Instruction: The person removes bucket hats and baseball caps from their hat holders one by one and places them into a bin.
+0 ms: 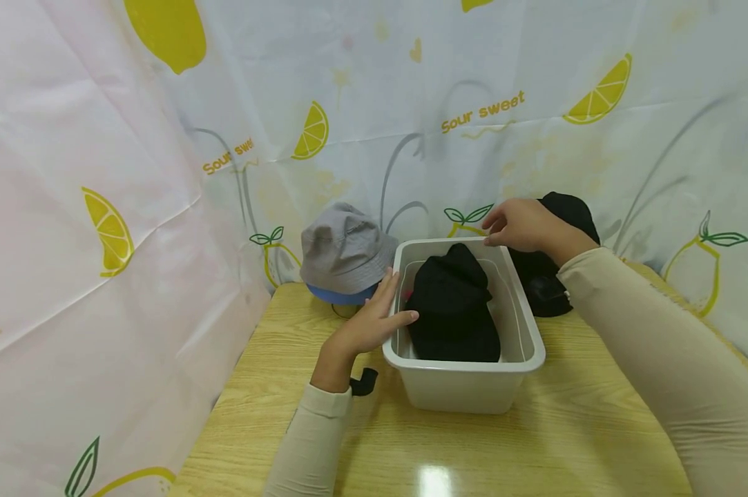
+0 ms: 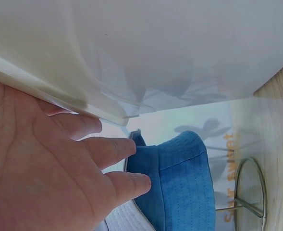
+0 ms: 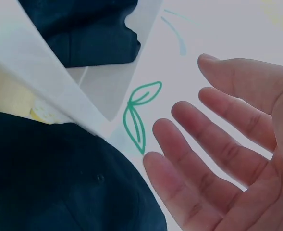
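A white plastic bin [image 1: 463, 390] stands on the table with a black cap [image 1: 454, 310] lying inside it. My left hand [image 1: 370, 321] rests along the bin's left rim, thumb over the edge. Its fingers [image 2: 110, 149] are extended just beneath the rim in the left wrist view. Above the far right corner of the bin hovers my right hand [image 1: 519, 224], holding nothing. The right wrist view shows its fingers [image 3: 203, 161] loosely spread, beside a dark cap [image 3: 74, 178] outside the bin. That cap [image 1: 572, 214] is partly hidden by the right arm.
Left of the bin, a grey bucket hat [image 1: 345, 248] with blue fabric [image 1: 336, 297] below it sits on a wire stand [image 2: 251, 187]. A lemon-print cloth [image 1: 361, 69] hangs behind the wooden table [image 1: 286, 338]. A small red patch shows inside the bin beside the cap.
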`<action>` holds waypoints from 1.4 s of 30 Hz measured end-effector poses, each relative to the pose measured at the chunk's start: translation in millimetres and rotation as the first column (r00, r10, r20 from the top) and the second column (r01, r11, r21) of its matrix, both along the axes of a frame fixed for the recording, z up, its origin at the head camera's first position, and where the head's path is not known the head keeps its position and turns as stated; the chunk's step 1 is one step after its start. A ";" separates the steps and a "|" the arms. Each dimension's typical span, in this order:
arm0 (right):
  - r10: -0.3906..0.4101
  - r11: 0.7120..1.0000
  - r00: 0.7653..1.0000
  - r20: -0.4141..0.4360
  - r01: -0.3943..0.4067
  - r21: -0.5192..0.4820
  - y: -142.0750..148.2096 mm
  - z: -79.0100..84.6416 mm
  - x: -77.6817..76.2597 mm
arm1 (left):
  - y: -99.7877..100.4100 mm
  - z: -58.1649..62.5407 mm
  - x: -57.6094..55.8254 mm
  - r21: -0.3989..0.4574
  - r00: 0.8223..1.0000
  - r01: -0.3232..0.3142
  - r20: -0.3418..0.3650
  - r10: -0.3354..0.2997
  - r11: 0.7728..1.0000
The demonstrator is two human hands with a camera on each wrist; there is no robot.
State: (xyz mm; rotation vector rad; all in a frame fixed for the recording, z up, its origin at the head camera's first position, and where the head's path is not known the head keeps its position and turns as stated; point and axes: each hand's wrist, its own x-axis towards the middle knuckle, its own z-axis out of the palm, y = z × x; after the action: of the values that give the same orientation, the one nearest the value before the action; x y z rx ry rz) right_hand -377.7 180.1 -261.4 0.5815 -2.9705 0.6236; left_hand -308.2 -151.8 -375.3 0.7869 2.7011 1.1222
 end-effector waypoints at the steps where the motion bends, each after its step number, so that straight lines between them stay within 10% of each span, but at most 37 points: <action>1: -0.006 1.000 1.000 -0.002 0.006 -0.006 0.7 1.8 0.9 | -0.1 -0.1 -0.1 -0.001 1.000 -0.001 -0.001 0.001 1.000; 24: -0.237 0.972 0.937 -0.256 0.228 -0.063 46.5 0.5 -11.4 | -0.3 -0.5 -1.8 0.013 1.000 0.014 0.003 -0.014 1.000; 42: -0.382 0.922 0.920 -0.087 0.374 -0.096 76.2 -16.1 -13.3 | -0.3 -2.2 -3.2 0.020 1.000 0.007 0.009 -0.007 1.000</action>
State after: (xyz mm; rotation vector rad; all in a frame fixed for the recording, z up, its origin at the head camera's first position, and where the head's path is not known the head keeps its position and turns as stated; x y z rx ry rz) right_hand -391.0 256.3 -277.5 0.0238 -2.8256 0.6427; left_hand -311.4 -152.1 -377.6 0.7914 2.6812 1.1504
